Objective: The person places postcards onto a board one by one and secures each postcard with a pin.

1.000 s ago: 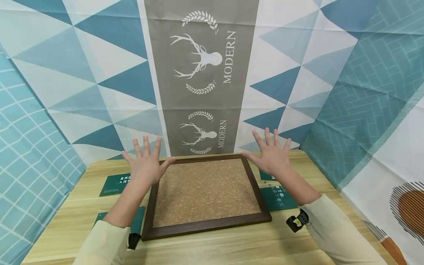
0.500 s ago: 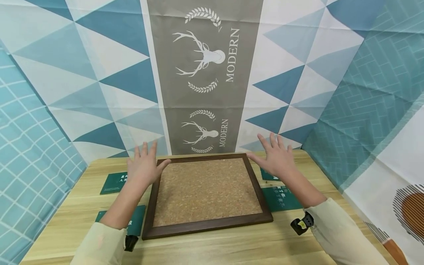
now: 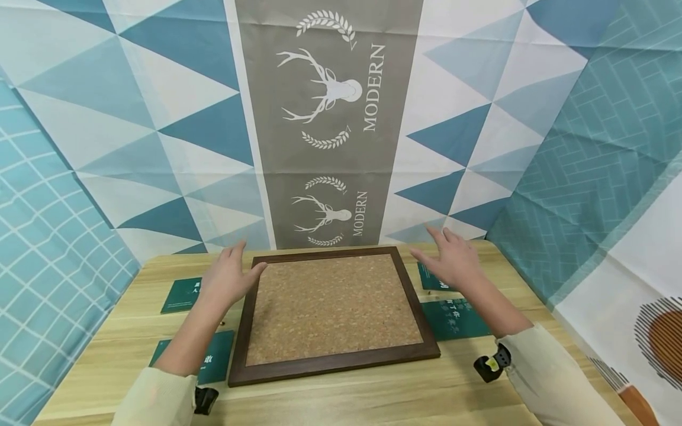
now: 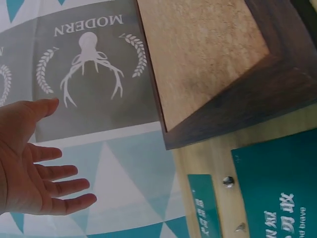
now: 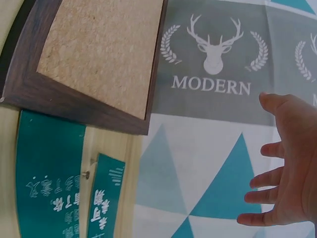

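Cork bd (image 3: 335, 310) on tbl (image 3: 346, 399), grn cards (image 3: 455, 320) beside, L grip (image 3: 226, 279) & R grip (image 3: 454, 258) spread

Loose sleeves in plain pale cream are worn: the left sleeve (image 3: 154, 399) and the right sleeve (image 3: 551, 373) are ended partway along the forearms (image 3: 498, 302). A small black box (image 3: 205, 400) is seen at the left sleeve's edge. At the right, a second black box (image 3: 485, 369) is held by a dark strap (image 3: 502, 355) and marked with a yellow-green patch (image 3: 492, 364). The left hand (image 3: 226, 281) and right hand (image 3: 455, 260) are left bare.
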A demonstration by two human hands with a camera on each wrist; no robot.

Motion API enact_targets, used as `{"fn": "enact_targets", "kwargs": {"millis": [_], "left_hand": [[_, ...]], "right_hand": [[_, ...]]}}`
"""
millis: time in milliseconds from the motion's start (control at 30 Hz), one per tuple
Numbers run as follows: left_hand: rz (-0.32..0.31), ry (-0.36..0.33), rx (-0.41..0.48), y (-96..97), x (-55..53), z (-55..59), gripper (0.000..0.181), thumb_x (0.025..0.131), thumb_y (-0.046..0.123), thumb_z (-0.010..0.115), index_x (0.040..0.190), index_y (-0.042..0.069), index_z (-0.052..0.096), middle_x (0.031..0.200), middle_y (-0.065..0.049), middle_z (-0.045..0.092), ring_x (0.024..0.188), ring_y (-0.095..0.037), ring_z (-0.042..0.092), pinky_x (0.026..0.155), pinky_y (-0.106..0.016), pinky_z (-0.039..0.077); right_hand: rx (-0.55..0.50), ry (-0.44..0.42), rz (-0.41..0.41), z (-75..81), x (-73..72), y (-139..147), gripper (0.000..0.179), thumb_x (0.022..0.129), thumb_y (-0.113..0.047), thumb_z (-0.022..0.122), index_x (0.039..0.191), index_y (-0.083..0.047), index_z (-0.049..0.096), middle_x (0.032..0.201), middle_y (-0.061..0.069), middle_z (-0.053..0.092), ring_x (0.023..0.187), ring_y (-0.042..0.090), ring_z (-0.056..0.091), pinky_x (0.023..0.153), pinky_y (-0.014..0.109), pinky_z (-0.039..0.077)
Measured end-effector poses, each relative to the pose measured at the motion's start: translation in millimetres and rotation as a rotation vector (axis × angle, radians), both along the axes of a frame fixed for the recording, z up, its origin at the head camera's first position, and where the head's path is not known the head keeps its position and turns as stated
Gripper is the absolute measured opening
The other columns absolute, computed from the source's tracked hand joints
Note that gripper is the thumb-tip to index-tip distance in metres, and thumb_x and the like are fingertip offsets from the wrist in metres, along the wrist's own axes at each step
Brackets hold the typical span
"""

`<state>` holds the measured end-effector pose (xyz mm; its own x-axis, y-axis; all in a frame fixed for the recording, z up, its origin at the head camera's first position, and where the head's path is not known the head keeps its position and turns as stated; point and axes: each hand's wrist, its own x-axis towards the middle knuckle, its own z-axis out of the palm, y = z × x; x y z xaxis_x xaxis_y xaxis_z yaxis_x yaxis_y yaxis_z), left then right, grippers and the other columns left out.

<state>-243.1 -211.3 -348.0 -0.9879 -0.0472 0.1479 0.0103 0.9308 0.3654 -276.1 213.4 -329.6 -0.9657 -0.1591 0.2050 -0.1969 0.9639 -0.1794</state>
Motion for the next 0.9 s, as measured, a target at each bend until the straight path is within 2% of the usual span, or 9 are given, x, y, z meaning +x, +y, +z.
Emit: {"fn": "enact_targets", "kwargs": {"millis": [133,400,633,900], "left_hand": [[0.000,-0.026,0.066,-3.4,-0.6,-5.3,0.075,0.093,0.041,0.052,0.145,-0.006,0.024,0.140,-0.035,0.033,0.126,-0.051,0.036,0.095,-0.062,0.038],[-0.004,-0.071,0.163,-8.1,-4.4,-15.5,0.073,0.094,0.040,0.050,0.143,-0.008,0.026,0.142,-0.035,0.031,0.128,-0.052,0.031,0.099,-0.062,0.034],[0.001,-0.094,0.209,-13.9,-2.7,-28.1,0.074,0.094,0.042,0.049,0.144,-0.007,0.024,0.143,-0.033,0.031,0.129,-0.050,0.032,0.100,-0.061,0.034],[-0.013,-0.153,0.253,-21.8,1.3,-38.7,0.076,0.095,0.047,0.046,0.143,-0.009,0.026,0.139,-0.035,0.035,0.125,-0.050,0.038,0.094,-0.058,0.041]], "right_hand": [[-0.029,-0.017,-0.015,-6.2,-2.7,10.5,0.081,0.090,-0.063,0.041,0.146,-0.006,0.031,0.144,0.030,0.034,0.127,0.048,0.037,0.096,0.064,0.035],[-0.086,-0.048,-0.065,-12.9,-6.4,30.6,0.082,0.090,-0.062,0.041,0.143,0.001,0.032,0.141,0.031,0.036,0.125,0.049,0.039,0.095,0.063,0.036],[-0.118,-0.066,-0.101,-25.3,-8.5,48.3,0.084,0.091,-0.063,0.038,0.141,0.004,0.035,0.138,0.033,0.039,0.120,0.049,0.043,0.091,0.062,0.040],[-0.163,-0.146,-0.151,-40.2,-11.5,64.9,0.089,0.090,-0.067,0.034,0.139,0.008,0.036,0.130,0.033,0.047,0.105,0.047,0.055,0.079,0.056,0.046]]}}
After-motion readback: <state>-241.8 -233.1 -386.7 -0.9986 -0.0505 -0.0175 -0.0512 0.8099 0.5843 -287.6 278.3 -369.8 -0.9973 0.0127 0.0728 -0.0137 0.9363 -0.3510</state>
